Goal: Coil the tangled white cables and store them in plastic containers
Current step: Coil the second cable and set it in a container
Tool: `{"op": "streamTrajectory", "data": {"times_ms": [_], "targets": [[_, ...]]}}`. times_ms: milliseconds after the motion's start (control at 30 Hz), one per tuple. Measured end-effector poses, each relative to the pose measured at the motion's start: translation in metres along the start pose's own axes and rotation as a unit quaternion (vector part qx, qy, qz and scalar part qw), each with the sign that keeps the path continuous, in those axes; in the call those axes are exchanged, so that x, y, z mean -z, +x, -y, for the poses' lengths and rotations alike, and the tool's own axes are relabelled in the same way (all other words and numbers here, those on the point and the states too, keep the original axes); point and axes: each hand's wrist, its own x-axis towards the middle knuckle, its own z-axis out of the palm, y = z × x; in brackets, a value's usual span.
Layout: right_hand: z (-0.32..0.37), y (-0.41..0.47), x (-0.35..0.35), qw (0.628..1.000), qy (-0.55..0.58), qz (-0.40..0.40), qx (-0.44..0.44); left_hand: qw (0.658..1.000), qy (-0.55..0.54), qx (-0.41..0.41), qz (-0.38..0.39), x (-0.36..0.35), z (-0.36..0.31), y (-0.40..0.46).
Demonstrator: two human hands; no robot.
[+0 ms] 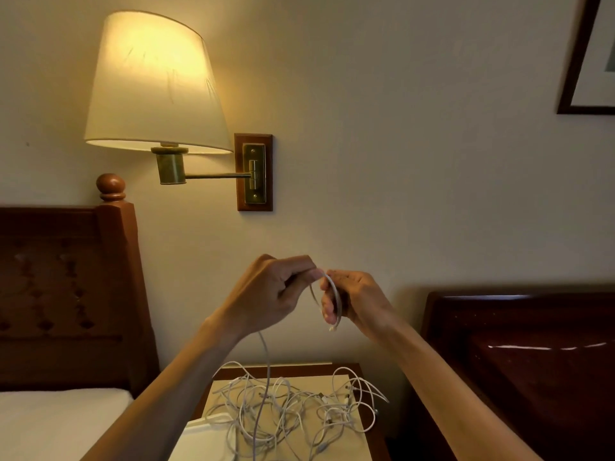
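1. The counter (pixel 366 369), a small bedside stand between the bed (pixel 50 424) and a dark chest (pixel 532 361), carries the tangle (pixel 293 410) of white cables, loose and unsorted. A pale flat thing (pixel 203 437) at its near left edge may be a container or lid; it cannot be told which.
2. Both hands are raised well above the tangle, in front of the wall.
3. The left hand (pixel 273 294) has its grip closed on one cable (pixel 266 361), which hangs down from it into the tangle.
4. The right hand (pixel 356 302) pinches a first small loop (pixel 332 299), the plug end dangling below.
5. Judged step: the coiling of the first cable is just begun. The next move likely calls for feeding more slack through, loop on loop, while drawing the length free without snagging.
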Motion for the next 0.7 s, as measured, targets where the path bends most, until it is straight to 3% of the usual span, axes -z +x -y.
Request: {"op": "streamTrajectory", "data": {"times_ms": [300, 567, 700], "targets": [[-0.008, -0.006, -0.014, 0.993, 0.113, 0.031, 0.01, 0.989, 0.024, 0.07, -0.13, 0.001, 0.03, 0.005], [0.027, 0.001, 0.004, 0.976, 0.212, 0.039, -0.002, 0.984, -0.074, 0.129, -0.094, -0.019, 0.053, -0.006], [0.042, 0.006, 0.018, 0.95, 0.313, 0.021, -0.004, 0.957, -0.156, 0.223, -0.104, -0.046, 0.079, -0.042]]}}
